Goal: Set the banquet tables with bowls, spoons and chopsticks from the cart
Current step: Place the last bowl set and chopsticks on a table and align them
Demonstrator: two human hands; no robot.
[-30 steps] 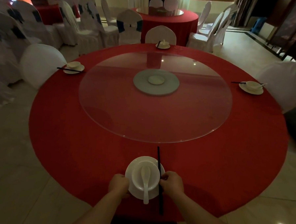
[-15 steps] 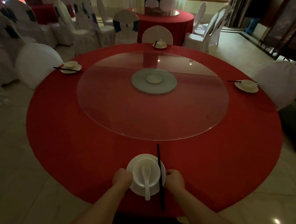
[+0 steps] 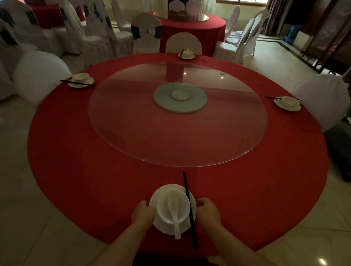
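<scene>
At the near edge of the round red table [image 3: 87, 169] lies a white plate [image 3: 167, 188] with a white bowl [image 3: 183, 213] on it. A white spoon [image 3: 174, 212] rests in the bowl, handle toward me. Black chopsticks [image 3: 189, 206] lie across the plate's right rim. My left hand [image 3: 143, 213] grips the plate's left edge with curled fingers. My right hand [image 3: 208, 213] is curled at the plate's right edge, beside the chopsticks. Three more settings of plate, bowl, spoon and chopsticks sit at the left [image 3: 80, 80], far [image 3: 186, 54] and right [image 3: 287, 102].
A glass turntable [image 3: 130, 120] covers the table's middle. White-covered chairs stand at the left [image 3: 39, 75], far side [image 3: 183, 41] and right [image 3: 325, 98]. A dark cart [image 3: 346, 150] stands at the right. Another red table [image 3: 188, 25] and several chairs stand behind.
The near plate with bowl, spoon and chopsticks has shifted slightly away from the table's edge between my hands. My view has dropped a little closer.
</scene>
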